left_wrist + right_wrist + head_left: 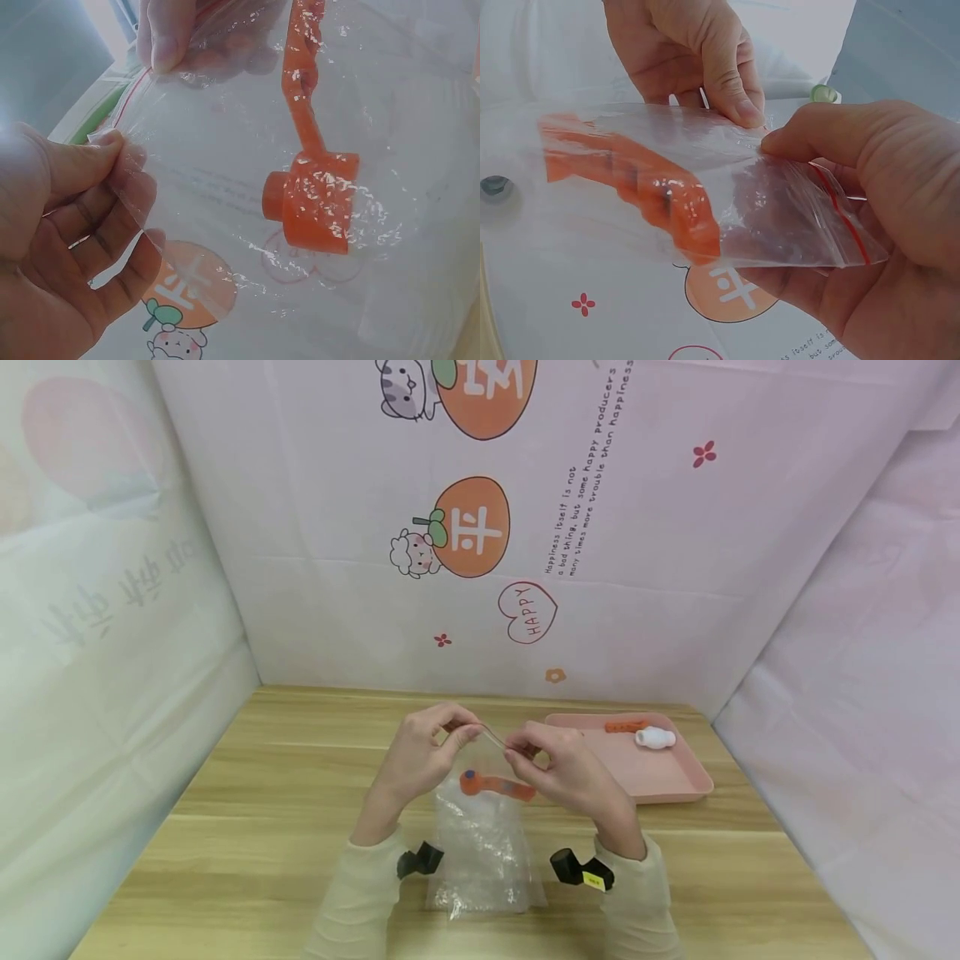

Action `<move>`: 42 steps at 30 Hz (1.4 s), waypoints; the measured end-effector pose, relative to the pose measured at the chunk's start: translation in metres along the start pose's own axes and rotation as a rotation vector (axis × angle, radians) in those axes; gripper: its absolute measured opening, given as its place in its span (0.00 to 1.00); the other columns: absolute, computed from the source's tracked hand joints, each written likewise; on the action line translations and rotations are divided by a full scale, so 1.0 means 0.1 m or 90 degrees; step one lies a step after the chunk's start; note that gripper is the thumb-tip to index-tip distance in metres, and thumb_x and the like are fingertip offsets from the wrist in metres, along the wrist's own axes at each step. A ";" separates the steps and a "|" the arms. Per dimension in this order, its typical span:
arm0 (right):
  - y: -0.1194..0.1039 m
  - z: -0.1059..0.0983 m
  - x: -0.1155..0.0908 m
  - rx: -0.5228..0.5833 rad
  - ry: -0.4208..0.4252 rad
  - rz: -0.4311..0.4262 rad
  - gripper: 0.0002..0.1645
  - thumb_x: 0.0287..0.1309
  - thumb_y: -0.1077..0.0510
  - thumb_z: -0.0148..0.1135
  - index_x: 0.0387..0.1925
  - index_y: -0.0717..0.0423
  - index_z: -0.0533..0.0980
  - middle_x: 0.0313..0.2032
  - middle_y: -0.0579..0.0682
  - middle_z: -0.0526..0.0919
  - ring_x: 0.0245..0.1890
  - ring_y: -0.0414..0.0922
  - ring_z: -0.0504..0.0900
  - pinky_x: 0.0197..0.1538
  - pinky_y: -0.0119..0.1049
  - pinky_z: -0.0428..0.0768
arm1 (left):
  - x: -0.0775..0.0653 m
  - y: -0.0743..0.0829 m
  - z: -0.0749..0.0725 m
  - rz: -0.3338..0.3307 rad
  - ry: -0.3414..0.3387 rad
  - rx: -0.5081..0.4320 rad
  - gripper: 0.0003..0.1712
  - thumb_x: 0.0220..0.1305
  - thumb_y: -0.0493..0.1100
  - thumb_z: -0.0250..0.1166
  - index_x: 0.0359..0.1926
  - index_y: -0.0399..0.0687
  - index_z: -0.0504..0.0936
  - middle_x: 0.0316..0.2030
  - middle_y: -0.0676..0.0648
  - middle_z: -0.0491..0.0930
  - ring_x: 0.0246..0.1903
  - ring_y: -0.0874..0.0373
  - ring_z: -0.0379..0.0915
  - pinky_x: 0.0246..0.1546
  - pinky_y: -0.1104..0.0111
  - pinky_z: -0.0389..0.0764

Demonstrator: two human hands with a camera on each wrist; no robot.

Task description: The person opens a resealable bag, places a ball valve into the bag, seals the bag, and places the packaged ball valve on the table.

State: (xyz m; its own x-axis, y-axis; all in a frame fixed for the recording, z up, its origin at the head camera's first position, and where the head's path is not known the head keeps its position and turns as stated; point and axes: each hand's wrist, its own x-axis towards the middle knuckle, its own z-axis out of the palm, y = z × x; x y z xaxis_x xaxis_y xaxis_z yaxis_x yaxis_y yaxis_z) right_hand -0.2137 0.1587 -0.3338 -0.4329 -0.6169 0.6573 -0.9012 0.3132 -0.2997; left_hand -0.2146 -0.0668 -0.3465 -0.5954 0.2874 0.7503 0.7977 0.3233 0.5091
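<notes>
From where I'm standing, both grips are narrow: the left hand (423, 752) is pinching the upper edge of a clear zip bag (780, 187) between thumb and forefinger, and the right hand (566, 768) is pinching that same edge a little farther along. The bag is hanging from the two pinches, its red strip (840, 214) running along the held edge. Inside, an orange tool (498, 785) is lying below and between the hands, apart from both pinching fingertips; the right hand's lower fingers are curling behind the plastic, near the handle's end. Its rounded head, carrying a blue spot, is sitting toward the left hand, while its ridged handle is stretching toward the right. Beneath, more clear plastic (483, 868) is resting on the wooden surface (262, 827); I can't tell whether it is belonging to the same bag. Black devices (420, 860) are showing at the wrists, beside pale sleeves (352, 893). Just beyond the right hand, a pink tray (637, 768) is standing on the surface, holding an orange piece (627, 727) and a white piece (656, 738) near its far edge. Behind everything, a printed white cloth (337, 527) is hanging.
</notes>
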 end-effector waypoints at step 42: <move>-0.06 -0.08 -0.01 0.005 -0.046 0.040 0.08 0.56 0.69 0.65 0.32 0.54 0.77 0.26 0.42 0.81 0.27 0.31 0.78 0.33 0.23 0.80 | -0.03 -0.06 -0.20 -0.056 0.045 0.010 0.02 0.64 0.36 0.65 0.36 0.41 0.84 0.27 0.48 0.82 0.27 0.60 0.74 0.29 0.74 0.74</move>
State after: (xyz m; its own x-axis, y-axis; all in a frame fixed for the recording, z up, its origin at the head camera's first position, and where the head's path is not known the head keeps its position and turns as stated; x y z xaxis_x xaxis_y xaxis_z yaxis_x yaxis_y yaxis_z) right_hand -0.2074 0.1630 -0.3273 -0.4889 -0.6463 0.5859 -0.8721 0.3472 -0.3447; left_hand -0.2158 -0.0879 -0.3435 -0.6542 0.1937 0.7311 0.7407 0.3591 0.5678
